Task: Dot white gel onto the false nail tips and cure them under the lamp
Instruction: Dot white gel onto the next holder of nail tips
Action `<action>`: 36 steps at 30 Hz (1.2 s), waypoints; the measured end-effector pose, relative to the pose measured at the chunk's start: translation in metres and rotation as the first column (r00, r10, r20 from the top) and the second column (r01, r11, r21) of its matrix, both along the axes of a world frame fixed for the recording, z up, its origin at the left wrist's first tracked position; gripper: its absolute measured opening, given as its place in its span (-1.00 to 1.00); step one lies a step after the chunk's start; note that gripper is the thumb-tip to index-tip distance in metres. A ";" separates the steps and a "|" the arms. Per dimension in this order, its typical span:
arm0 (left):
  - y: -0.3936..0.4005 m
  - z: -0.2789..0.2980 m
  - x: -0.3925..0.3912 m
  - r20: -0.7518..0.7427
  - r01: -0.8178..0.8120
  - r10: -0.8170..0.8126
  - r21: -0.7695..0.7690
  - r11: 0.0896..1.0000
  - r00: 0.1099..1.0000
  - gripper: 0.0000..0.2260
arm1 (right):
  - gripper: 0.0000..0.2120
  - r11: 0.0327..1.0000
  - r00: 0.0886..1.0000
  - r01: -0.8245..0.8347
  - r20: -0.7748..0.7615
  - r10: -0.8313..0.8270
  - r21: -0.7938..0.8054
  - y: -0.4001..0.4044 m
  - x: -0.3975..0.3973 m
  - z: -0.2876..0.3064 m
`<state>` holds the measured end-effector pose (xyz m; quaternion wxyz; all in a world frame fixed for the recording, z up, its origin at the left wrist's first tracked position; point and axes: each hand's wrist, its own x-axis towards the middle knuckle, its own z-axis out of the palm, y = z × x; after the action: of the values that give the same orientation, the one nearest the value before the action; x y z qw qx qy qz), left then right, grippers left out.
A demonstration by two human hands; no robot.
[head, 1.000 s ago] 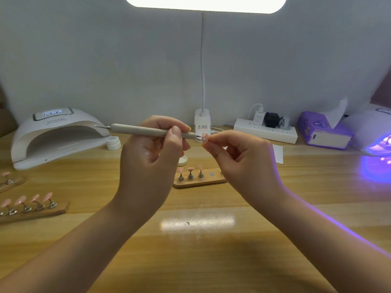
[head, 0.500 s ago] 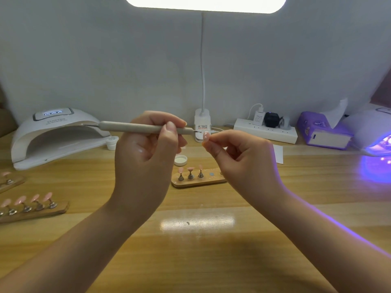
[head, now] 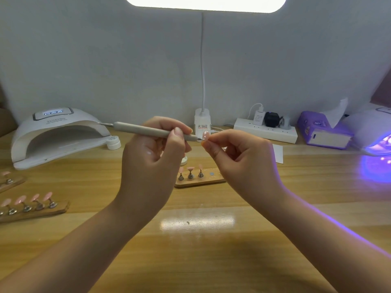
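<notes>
Dotting step: left hand point(head: 152, 157) grips dotting pen point(head: 148, 130), right hand point(head: 241, 159) pinches nail tip point(head: 205, 135); next, probably steady dabs.

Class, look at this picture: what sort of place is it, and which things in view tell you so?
Most likely a nail-art workstation. A white curing lamp stands on the wooden desk, wooden holders carry pink false nail tips, and the left hand grips a dotting pen at a tip pinched by the right hand.
</notes>
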<state>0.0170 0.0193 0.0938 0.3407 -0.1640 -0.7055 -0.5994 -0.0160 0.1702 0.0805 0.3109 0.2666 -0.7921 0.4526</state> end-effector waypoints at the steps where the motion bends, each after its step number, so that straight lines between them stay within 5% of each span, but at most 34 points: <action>1: 0.000 0.000 0.000 0.002 -0.003 0.003 -0.001 1.000 1.000 -0.83 | -0.89 1.000 1.000 0.000 0.001 0.000 0.002 0.000 0.000 0.000; 36: 0.001 -0.003 -0.001 -0.002 -0.018 0.018 0.009 1.000 1.000 -0.84 | -0.91 1.000 1.000 -0.017 -0.007 0.017 -0.004 0.000 -0.001 -0.003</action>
<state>0.0156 0.0206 0.0903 0.3475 -0.1564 -0.7040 -0.5993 -0.0172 0.1703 0.0778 0.3103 0.2743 -0.7879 0.4557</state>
